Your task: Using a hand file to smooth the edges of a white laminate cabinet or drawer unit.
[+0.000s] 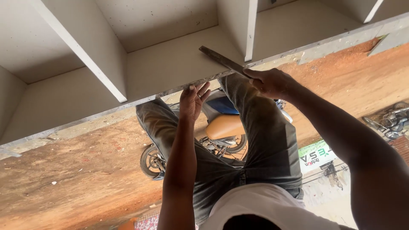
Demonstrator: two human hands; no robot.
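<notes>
My left hand (194,100) presses its spread fingers against the rough front edge of a white shelf unit (170,64). My right hand (272,83) grips a long flat metal tool (221,59), which looks like a file or chisel. The tool's blade lies across the same edge, next to an upright divider (250,30). The two hands are about a hand's width apart along the edge. My legs in grey trousers (260,145) show beyond the hands.
The shelf unit has several open compartments split by white panels (91,59). A motorcycle (221,127) with a tan seat stands on red dirt ground (85,170). A green and white sign (315,155) and another parked bike (390,119) are at the right.
</notes>
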